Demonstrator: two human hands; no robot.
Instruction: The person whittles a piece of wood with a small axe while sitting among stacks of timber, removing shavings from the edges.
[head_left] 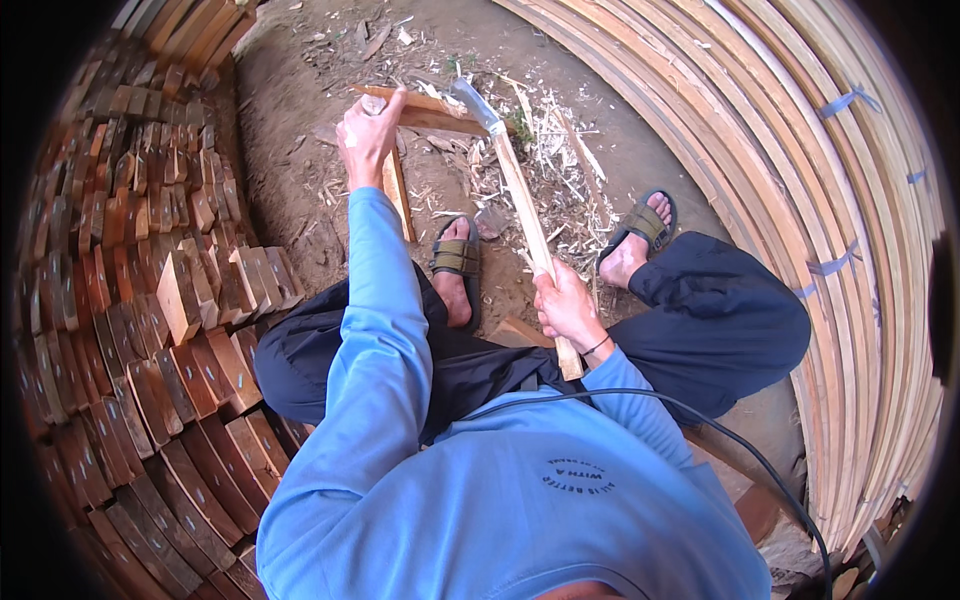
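My left hand (pixel 368 135) reaches far forward, its fingers closed at the left end of a short reddish-brown piece of wood (pixel 435 117). In my right hand (pixel 570 305) is the long pale wooden handle of a bladed tool (pixel 520 190), gripped near its lower end. The tool's grey metal blade (pixel 472 103) is at the right end of the wood; I cannot tell whether it touches. Below the held wood, another narrow strip of wood (pixel 398 195) slants toward the ground.
Pale shavings (pixel 560 150) litter the dirt ground (pixel 300 130) between and beyond my sandalled feet. Stacked wooden blocks (pixel 130 300) rise on the left. Long bundled boards (pixel 800 130), tied with blue strips, curve along the right. A black cable (pixel 740 440) crosses my shirt.
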